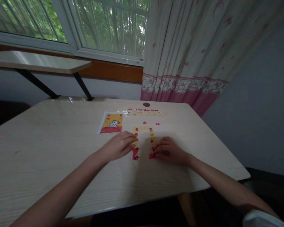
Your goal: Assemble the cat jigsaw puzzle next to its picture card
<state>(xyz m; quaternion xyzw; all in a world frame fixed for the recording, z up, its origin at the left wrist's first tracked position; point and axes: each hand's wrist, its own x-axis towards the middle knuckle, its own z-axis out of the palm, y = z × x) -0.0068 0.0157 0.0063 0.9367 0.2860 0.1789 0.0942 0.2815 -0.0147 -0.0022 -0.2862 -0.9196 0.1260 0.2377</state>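
Note:
A partly joined jigsaw border lies flat on the table, yellow along the top and sides and red at the two lower ends. Its middle shows bare wood, and its bottom edge has a gap. My left hand rests at the border's left side, fingers stretched and slightly bent over the yellow pieces. At the lower right, my right hand has its fingers and thumb curled together on a red puzzle piece; the fingertips partly cover it. Two loose red pieces, one left and one right, lie above the border.
A reference picture of a white animal on yellow and red lies left of the border. Rows of loose puzzle pieces stretch across the back of the table, near a round dark cable hole. A raised shelf stands back left.

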